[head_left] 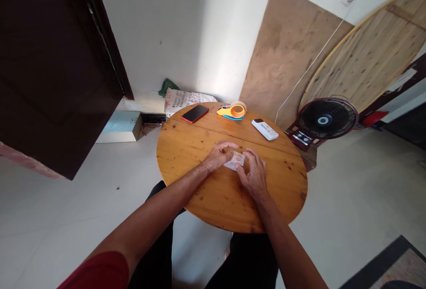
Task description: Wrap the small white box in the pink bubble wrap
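A small flat pale packet (238, 159) with a pinkish mark lies at the middle of the round wooden table (213, 196). It looks partly clear, but its exact kind is too small to make out. From the left, my left hand (220, 155) grips its edge, the thumb on top and the fingers curving beyond it. My right hand (254, 173) holds the opposite side between thumb and fingers. Past the hands, near the table's far edge, sits an orange and blue tape dispenser (233, 111) with a roll of tape.
A red-edged phone (195, 114) lies at the table's far left, and a white handheld device (265, 129) at the far right. An electric fan (324, 118) stands beyond the right edge. Wooden boards (289, 45) lean on the wall. At left are a dark door (49, 58) and a box (121, 127).
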{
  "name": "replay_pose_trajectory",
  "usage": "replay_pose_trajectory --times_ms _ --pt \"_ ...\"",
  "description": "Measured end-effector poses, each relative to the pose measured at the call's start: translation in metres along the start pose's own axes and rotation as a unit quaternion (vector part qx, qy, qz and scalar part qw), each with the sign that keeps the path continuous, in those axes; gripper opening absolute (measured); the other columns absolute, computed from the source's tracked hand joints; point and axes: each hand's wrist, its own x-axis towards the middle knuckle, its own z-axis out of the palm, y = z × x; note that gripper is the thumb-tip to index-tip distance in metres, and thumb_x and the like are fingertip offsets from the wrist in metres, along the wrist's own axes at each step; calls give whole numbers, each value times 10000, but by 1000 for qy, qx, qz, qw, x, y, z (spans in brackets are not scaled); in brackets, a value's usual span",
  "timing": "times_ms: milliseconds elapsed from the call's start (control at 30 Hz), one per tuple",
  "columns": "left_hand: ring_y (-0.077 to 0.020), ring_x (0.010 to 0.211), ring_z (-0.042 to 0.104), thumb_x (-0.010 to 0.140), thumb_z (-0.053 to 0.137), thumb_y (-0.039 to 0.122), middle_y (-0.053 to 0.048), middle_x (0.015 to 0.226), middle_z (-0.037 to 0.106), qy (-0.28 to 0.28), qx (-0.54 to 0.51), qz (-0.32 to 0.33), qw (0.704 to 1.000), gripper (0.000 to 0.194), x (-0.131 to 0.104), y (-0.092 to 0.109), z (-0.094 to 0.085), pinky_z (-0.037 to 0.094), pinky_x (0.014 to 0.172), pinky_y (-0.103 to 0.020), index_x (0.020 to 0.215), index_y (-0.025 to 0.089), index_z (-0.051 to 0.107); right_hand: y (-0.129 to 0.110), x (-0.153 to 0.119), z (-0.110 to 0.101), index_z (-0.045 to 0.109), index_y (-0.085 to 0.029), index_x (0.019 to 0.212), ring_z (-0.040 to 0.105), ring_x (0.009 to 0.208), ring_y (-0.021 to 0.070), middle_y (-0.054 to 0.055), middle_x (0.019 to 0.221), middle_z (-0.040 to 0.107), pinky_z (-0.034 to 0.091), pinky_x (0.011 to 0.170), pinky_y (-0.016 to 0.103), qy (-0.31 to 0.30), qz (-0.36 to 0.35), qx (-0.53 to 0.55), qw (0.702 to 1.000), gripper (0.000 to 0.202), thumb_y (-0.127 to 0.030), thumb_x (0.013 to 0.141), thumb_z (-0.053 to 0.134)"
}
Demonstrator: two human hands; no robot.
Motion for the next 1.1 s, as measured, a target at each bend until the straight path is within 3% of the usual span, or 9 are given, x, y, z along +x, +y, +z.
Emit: replay_pose_trajectory --times_ms 100,200,600,767,1100 --pt "-88 589 520 657 612 207 5 756 642 9 -102 -62 993 308 1 3 -1 423 588 -208 953 152 679 -1 1 -1 536 -180 1168 512 1181 274 138 1298 539 372 943 405 -5 -4 0 1000 366 -353 845 549" --pt "-90 623 533 601 602 168 14 740 651 49 -145 -84 985 252 3 6 -2 435 633 -212 838 143 681 -3 1 -3 566 -189 1147 519 1172 267 127 1290 544 373 941 398 -5 -6 1 1000 339 -344 845 552" --pt "-96 650 545 595 618 159 14 730 661 48 -135 -80 987 190 5 1 -3 432 683 -226 771 140 688 1 0 2 641 -225 1094 561 1088 249 106 1289 548 382 919 401 -7 -24 -27 999 268 -320 860 554" --pt "-100 652 552 614 609 150 8 738 670 50 -124 -75 988 165 5 0 -4 440 683 -226 759 141 687 -3 2 -1 608 -212 1090 536 1132 255 109 1287 553 368 939 406 -23 -16 -16 999 255 -322 870 537" --pt "-99 621 552 624 635 185 16 694 659 55 -135 -90 985 140 6 3 -5 447 645 -221 752 146 675 -1 -1 -2 520 -197 1130 524 1168 267 126 1261 570 364 939 409 6 -9 30 999 328 -347 841 555"
